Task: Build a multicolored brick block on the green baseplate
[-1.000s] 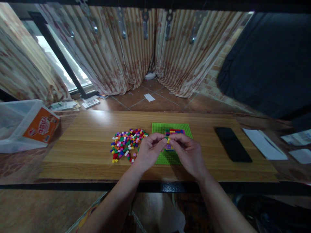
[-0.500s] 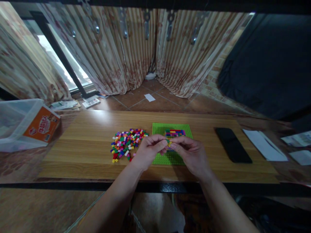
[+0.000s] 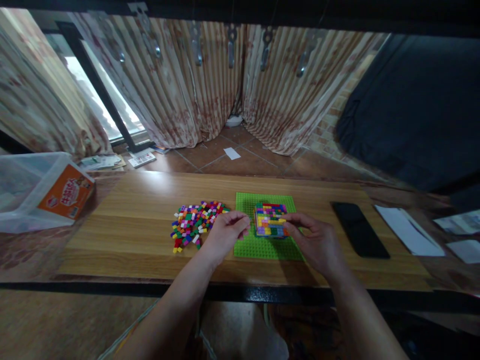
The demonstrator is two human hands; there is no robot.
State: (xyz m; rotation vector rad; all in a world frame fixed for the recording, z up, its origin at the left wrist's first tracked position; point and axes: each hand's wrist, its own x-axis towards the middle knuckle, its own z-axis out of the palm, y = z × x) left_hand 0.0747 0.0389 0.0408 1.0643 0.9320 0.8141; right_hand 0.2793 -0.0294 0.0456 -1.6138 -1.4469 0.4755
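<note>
A block of many-coloured building bricks (image 3: pixel 270 229) stands on a green studded baseplate (image 3: pixel 247 247). At its right side, my right hand (image 3: pixel 317 240) pinches a small yellow brick (image 3: pixel 281 220) between thumb and forefinger, over the block's top. My left hand (image 3: pixel 228 231) hovers by the baseplate's left edge, thumb and fingers pressed together; whether anything is between them is hidden. Just left of that hand lies a loose pile of small coloured bricks (image 3: pixel 193 220), partly covered by it.
Everything rests on a wooden tabletop (image 3: pixel 131 225). A black phone (image 3: pixel 359 229) and white paper (image 3: pixel 408 232) lie to the right. At the far left stands a clear plastic tub (image 3: pixel 33 170) with an orange label. Beyond the table hang striped curtains (image 3: pixel 210 90).
My hands have come apart from their meeting point over the baseplate. The right one moved right with the yellow brick, the left one slightly left, uncovering the brick block.
</note>
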